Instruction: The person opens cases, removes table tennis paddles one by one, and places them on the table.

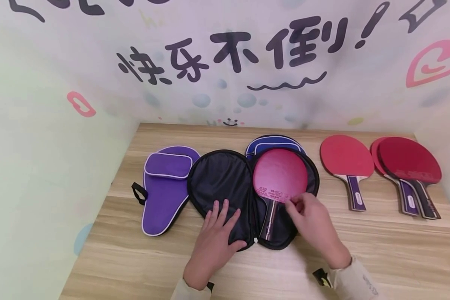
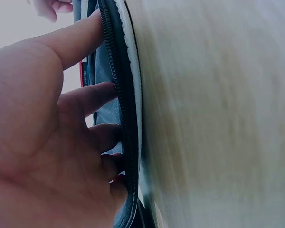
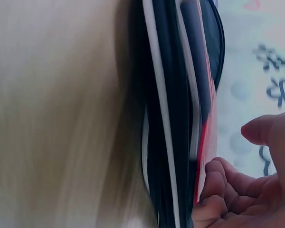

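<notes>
A zip-up table tennis paddle case (image 1: pixel 218 177) lies unfolded, black lining upward. In its right half is a red table tennis paddle (image 1: pixel 280 171), its dark handle toward me. My left hand (image 1: pixel 217 235) rests on the left flap with its fingers spread; in the left wrist view the fingertips reach over the zipper edge (image 2: pixel 118 71). My right hand (image 1: pixel 309 221) is at the lower right edge of the paddle's blade. The right wrist view shows its fingers loosely curled beside the paddle's red edge (image 3: pixel 204 147), the thumb raised apart from them.
A purple paddle case (image 1: pixel 165 204) with a front pocket lies on the left. Partly covered by the unfolded case is a blue case (image 1: pixel 275 142). To the right lie a red paddle (image 1: pixel 346 156) and two overlapping paddles (image 1: pixel 410 160). Behind the wooden table (image 1: pixel 135 266) stands a printed wall.
</notes>
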`<move>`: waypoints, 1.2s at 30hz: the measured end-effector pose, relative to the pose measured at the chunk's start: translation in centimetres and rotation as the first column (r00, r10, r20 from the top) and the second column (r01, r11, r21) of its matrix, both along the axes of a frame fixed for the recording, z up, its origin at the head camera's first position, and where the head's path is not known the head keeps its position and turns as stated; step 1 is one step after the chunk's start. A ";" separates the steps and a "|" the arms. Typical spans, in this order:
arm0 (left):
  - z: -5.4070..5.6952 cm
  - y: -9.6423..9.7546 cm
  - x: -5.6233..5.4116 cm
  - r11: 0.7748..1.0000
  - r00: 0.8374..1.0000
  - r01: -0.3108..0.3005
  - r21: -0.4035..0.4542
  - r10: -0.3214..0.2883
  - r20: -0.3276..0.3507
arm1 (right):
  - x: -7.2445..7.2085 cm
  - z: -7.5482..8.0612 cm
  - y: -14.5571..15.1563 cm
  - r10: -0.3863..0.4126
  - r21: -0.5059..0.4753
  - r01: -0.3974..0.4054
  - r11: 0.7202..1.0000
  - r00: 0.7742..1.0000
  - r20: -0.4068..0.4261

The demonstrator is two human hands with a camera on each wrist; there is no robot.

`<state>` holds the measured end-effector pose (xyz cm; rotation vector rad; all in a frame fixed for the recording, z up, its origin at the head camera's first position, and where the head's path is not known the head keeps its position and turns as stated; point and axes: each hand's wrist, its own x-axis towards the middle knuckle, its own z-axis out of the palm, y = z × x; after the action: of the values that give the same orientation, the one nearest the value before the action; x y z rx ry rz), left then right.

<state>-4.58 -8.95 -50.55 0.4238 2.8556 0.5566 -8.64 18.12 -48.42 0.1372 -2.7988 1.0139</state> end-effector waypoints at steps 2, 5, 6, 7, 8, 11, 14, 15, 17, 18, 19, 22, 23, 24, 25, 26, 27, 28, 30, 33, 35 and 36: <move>0.0 0.0 0.0 1.000 1.000 -0.001 0.002 0.001 0.000 | 0.4 -0.2 -1.1 0.027 0.016 -0.027 1.000 1.000 -0.009; 0.0 -0.1 0.0 1.000 1.000 -0.005 0.002 0.005 0.009 | 1.0 -0.3 -2.5 0.052 0.043 -0.053 0.998 0.999 0.015; 0.0 -0.1 0.0 1.000 1.000 -0.008 0.003 0.008 0.014 | 1.1 -0.4 -2.9 0.059 0.059 -0.060 0.996 0.998 0.024; 0.0 -0.2 -0.1 1.000 1.000 -0.009 0.003 0.009 0.018 | 1.2 -0.4 -3.3 0.064 0.076 -0.067 0.995 0.997 0.034; 0.0 -0.2 -0.1 1.000 1.000 -0.011 0.003 0.011 0.021 | 1.3 -0.4 -3.6 0.068 0.095 -0.072 0.993 0.997 0.043; 0.1 -0.2 -0.1 1.000 1.000 -0.012 0.001 0.012 0.027 | 1.7 -0.6 -4.4 0.072 0.154 -0.079 0.985 0.996 0.050; 0.1 -0.2 0.0 1.000 1.000 -0.012 -0.001 0.012 0.025 | 1.8 -0.9 -5.0 0.057 0.213 -0.061 0.975 0.998 0.027; 0.2 -0.2 0.0 1.000 1.000 -0.011 -0.001 0.011 0.026 | 1.9 -1.1 -5.2 0.052 0.233 -0.053 0.971 0.999 0.008; 0.2 -0.2 -0.1 1.000 0.999 -0.012 -0.001 0.012 0.031 | 2.0 -1.3 -5.5 0.048 0.271 -0.035 0.962 0.998 -0.040; 0.2 -0.2 -0.1 1.000 0.999 -0.011 -0.002 0.011 0.032 | 2.1 -1.5 -5.6 0.047 0.286 -0.027 0.958 0.997 -0.061; 0.2 -0.2 -0.1 1.000 0.999 -0.011 -0.005 0.011 0.034 | 2.1 -1.5 -5.6 0.047 0.296 -0.020 0.955 0.995 -0.085; 0.2 -0.1 -0.1 1.000 0.999 -0.005 -0.006 0.005 0.034 | 2.3 -1.8 -5.5 0.048 0.305 -0.006 0.952 0.991 -0.128; 0.2 0.0 -0.1 1.000 0.999 -0.002 -0.006 0.002 0.032 | 2.3 -1.9 -5.5 0.047 0.300 -0.006 0.954 0.990 -0.131; 0.2 0.0 -0.1 1.000 1.000 0.000 -0.007 0.000 0.030 | 2.3 -1.9 -5.4 0.046 0.292 -0.006 0.956 0.991 -0.128; 0.3 0.1 -0.1 1.000 1.000 0.002 -0.005 -0.002 0.028 | 2.3 -1.9 -5.3 0.043 0.285 -0.007 0.959 0.992 -0.120; 0.3 0.1 -0.2 1.000 1.000 0.004 -0.002 -0.004 0.029 | 2.2 -1.9 -5.2 0.042 0.272 -0.013 0.962 0.994 -0.102; 0.3 0.2 -0.2 1.000 0.999 0.004 0.002 -0.004 0.033 | 2.2 -1.8 -5.1 0.039 0.253 -0.018 0.967 0.996 -0.079; 0.3 0.2 -0.2 1.000 0.999 0.003 0.006 -0.003 0.038 | 2.2 -1.6 -5.0 0.034 0.234 -0.021 0.972 0.998 -0.054; 0.3 0.3 -0.3 1.000 0.999 0.000 0.010 0.000 0.051 | 2.3 -1.2 -4.7 0.017 0.192 -0.018 0.981 1.000 0.007; 0.2 0.3 -0.3 1.000 0.998 -0.003 0.013 0.002 0.068 | 2.5 -0.5 -4.1 -0.019 0.137 0.005 0.990 0.995 0.096; 0.2 0.2 -0.3 1.000 0.997 -0.003 0.013 0.002 0.072 | 2.8 0.0 -3.7 -0.043 0.121 0.026 0.992 0.990 0.136; 0.2 0.2 -0.3 1.000 0.997 -0.002 0.013 0.002 0.073 | 2.9 0.2 -3.4 -0.055 0.116 0.037 0.993 0.987 0.152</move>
<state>-4.86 -8.73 -50.38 0.3945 2.7847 0.5788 -5.71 14.74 -48.22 0.0071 -2.9855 0.8916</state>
